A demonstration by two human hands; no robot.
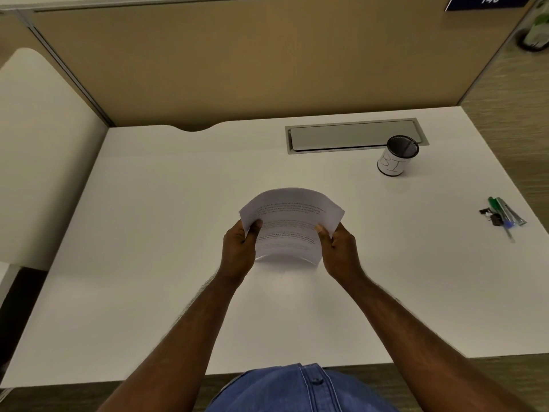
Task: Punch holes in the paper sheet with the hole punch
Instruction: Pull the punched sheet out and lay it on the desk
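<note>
Both hands grip the paper sheet (289,224) above the middle of the white bench (178,203), left hand (239,249) on its left edge and right hand (338,248) on its right edge, thumbs on top, so the page bows upward between them. No hole punch shows anywhere in view, and no holes can be made out in the sheet; a pen cup (396,156) and some pens (505,214) sit well apart to the right. Judged from this, punching has not begun: the punch must first be found, then the sheet fed in and pressed.
</note>
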